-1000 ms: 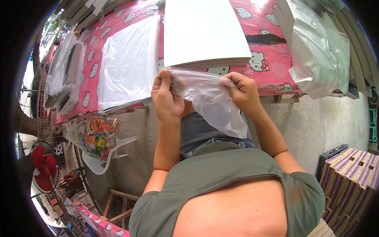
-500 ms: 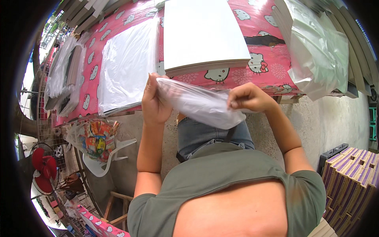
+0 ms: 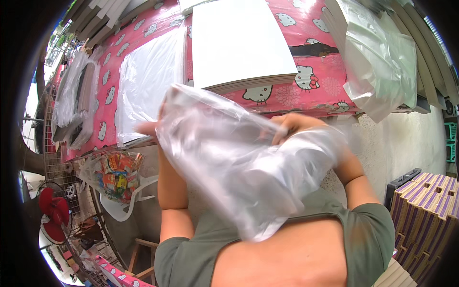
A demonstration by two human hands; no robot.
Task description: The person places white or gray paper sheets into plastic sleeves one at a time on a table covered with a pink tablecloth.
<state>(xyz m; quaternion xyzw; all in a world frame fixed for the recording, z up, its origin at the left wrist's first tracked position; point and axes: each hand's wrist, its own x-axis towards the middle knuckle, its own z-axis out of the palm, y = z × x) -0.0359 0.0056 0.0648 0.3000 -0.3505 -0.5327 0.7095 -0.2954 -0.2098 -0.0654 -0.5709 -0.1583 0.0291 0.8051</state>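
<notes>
One pink table, concrete floor; right fingers clamp plastic bag, left fingers unclear.

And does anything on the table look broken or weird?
Yes: the pink cat-patterned plastic tablecloth has a ragged black strip to the right of the stack of white rectangular boards. It breaks up the pattern, so it may be a tear, though I can't tell for sure. Nothing looks spilled.

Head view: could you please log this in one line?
plastic bag: spread, blurred; left hand: mostly behind it; right hand: touching it
</notes>
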